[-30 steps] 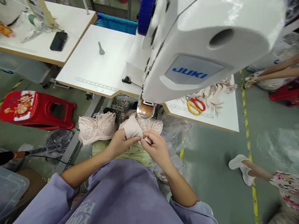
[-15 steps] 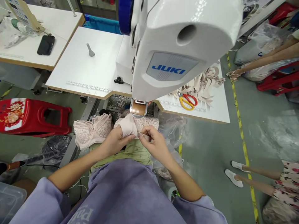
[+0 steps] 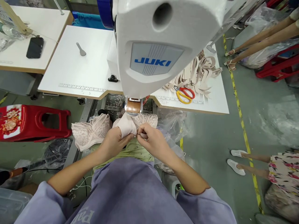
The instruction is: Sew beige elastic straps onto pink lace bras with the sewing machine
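Observation:
A pale pink lace bra (image 3: 127,124) lies over my lap, just below the front of the white sewing machine (image 3: 149,59). My left hand (image 3: 113,140) is closed on the smooth band of this bra. Close beside it, my right hand (image 3: 150,138) pinches at the bra's edge, with something small and dark at its fingertips that I cannot make out. The two hands' fingertips nearly meet. Left of them rests a second lace bra (image 3: 91,130), untouched.
Scissors (image 3: 184,94) with red and yellow handles lie beside a pile of beige fabric strips (image 3: 196,73) on the white table (image 3: 70,68). A red stool (image 3: 46,121) stands at left. Two people's legs (image 3: 257,163) show at right, beyond yellow floor tape (image 3: 241,121).
My view has shifted, so the machine sits further left. My hands stay at the bra, the right one slightly closer to the left. A person's feet at the right have moved.

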Action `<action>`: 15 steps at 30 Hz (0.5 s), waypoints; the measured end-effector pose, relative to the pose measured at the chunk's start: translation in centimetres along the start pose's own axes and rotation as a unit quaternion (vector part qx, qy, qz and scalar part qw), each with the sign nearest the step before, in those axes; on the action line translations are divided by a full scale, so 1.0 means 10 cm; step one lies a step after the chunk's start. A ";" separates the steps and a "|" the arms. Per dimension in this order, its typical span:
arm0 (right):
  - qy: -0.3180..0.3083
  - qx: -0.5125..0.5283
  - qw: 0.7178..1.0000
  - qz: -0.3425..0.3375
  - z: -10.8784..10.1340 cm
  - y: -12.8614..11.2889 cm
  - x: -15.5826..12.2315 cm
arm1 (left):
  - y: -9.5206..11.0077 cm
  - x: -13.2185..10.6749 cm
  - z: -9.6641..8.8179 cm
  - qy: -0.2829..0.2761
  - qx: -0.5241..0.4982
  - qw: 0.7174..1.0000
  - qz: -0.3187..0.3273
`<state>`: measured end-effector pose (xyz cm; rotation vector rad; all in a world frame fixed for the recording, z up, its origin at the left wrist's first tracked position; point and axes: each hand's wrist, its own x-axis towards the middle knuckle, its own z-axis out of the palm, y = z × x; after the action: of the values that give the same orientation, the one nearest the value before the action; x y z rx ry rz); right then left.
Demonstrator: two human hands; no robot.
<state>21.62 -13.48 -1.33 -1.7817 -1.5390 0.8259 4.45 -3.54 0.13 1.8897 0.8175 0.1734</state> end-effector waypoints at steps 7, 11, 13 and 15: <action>-0.035 0.064 0.996 0.044 -0.14 0.05 0.07 | 0.02 0.07 -0.04 0.022 -0.007 1.000 0.002; -0.074 0.155 0.982 0.082 -0.17 0.10 0.13 | 0.02 0.11 -0.08 -0.007 -0.044 0.999 -0.031; -0.087 0.213 0.965 0.128 -0.15 0.12 0.15 | 0.01 0.14 -0.08 -0.014 -0.065 0.996 -0.052; -0.095 0.267 0.945 0.160 -0.13 0.14 0.15 | -0.01 0.16 -0.08 -0.017 -0.093 0.993 -0.068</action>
<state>23.61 -12.22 -1.72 -1.5842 -1.0002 1.4539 5.27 -1.98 0.06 1.6538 0.8732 0.1283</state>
